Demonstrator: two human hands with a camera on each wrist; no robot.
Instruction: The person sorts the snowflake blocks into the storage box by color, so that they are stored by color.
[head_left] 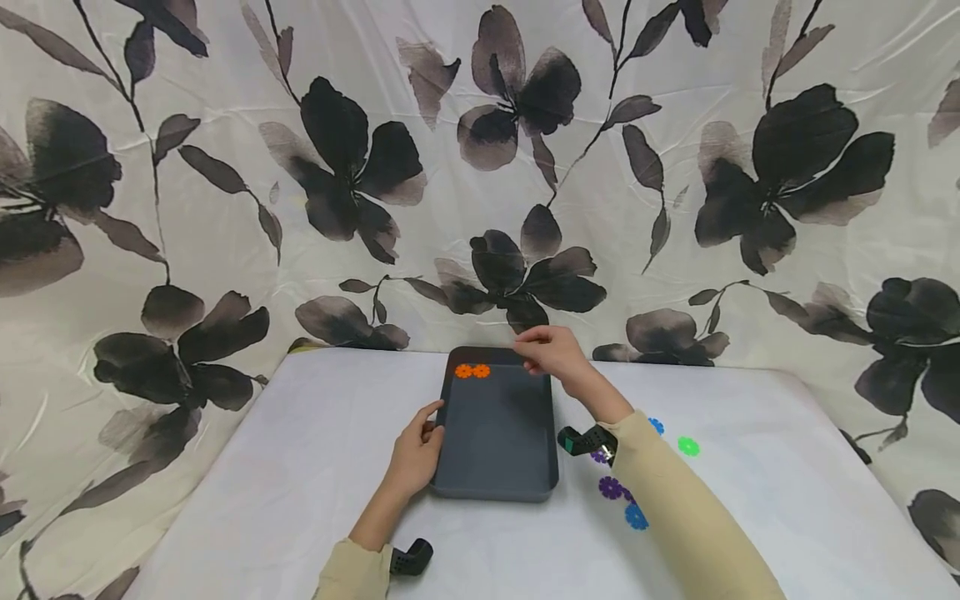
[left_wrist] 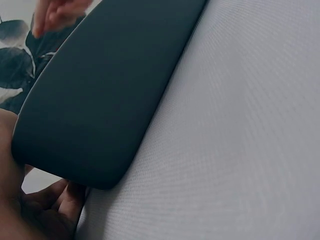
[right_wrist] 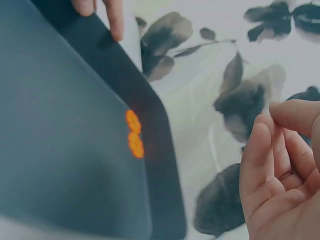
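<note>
A dark grey rectangular tray lies on the white table. Two orange flower-shaped discs sit side by side inside it, near its far left corner. My left hand grips the tray's left side; the left wrist view shows the thumb and fingers around the tray wall. Over the far right corner is my right hand, raised above the rim. In the right wrist view its fingers are loosely curled, thumb near the fingertips, and nothing shows between them.
Right of the tray lie more flower-shaped discs: purple, blue and green. The right forearm partly covers that group. A floral curtain hangs behind the table's far edge.
</note>
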